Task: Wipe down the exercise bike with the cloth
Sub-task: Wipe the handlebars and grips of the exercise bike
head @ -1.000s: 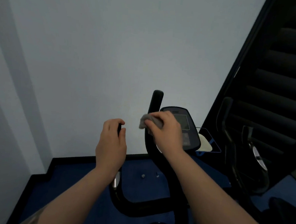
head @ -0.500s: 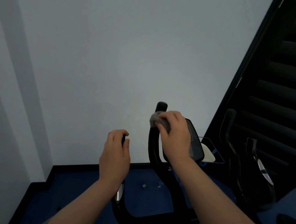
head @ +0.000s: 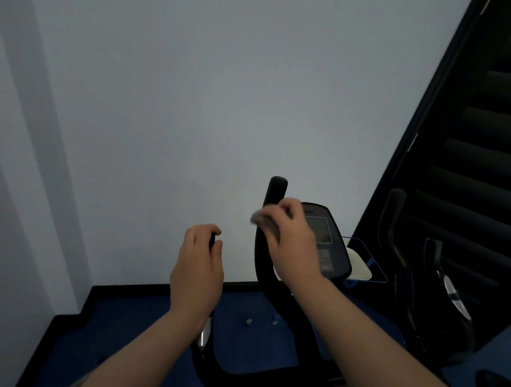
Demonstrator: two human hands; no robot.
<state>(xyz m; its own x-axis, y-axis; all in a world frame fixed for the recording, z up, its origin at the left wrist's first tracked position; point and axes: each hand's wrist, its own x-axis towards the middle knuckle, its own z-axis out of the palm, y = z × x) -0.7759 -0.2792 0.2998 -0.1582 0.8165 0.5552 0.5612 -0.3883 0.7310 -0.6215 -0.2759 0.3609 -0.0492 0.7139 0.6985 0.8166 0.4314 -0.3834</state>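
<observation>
The grey cloth (head: 263, 221) sits bunched against the right upright handlebar (head: 268, 224) of the exercise bike (head: 236, 370), a little below the bar's rounded top end, and its edges look blurred. The right hand (head: 294, 241) grips the cloth, fingers curled over it and pressing it onto the bar, with the forearm running down to the lower right corner. Just behind that hand is the bike's black console (head: 325, 240), its dim screen and a lower panel showing past the knuckles. The left hand (head: 199, 268) is wrapped around the left handlebar (head: 212, 241), fingers and thumb closed round the black grip so that only a short piece of it shows between them; a silver patch of the bar shows below the wrist. The two bars join in a black curved frame near the bottom edge. The bike stands on a dark blue floor (head: 136, 330) edged with a black skirting, in front of a pale wall (head: 193, 113). To the right stands a second, dark exercise machine (head: 429, 284), and above it a black staircase (head: 495, 119) rises along the wall
</observation>
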